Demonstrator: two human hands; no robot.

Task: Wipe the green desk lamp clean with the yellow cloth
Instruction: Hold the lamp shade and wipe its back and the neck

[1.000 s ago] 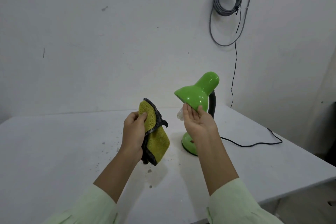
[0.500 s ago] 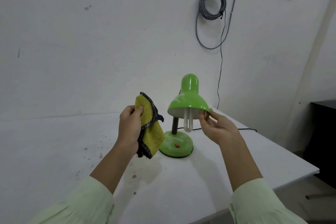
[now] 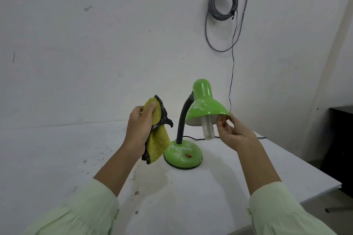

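The green desk lamp [image 3: 205, 105] stands on the white table [image 3: 57, 158], with a round green base, a black bendy neck and a white bulb hanging under its shade. White dusty smears mark the shade and the base. My right hand [image 3: 234, 132] pinches the shade's lower right rim with its fingertips. My left hand [image 3: 140, 129] holds the yellow cloth [image 3: 157, 139], dark-edged and bunched, raised just left of the lamp's neck and apart from the lamp.
The lamp's black cord [image 3: 232, 59] runs up the wall behind it. A grey cable coil [image 3: 222, 4] hangs on the wall above. A dark cabinet [image 3: 342, 139] stands right of the table. Dirt specks and a faint stain mark the table near me.
The lamp has turned, so its neck now shows on the left and the shade points right. My right hand stays on the shade's rim. The cloth has kept its place in my left hand.
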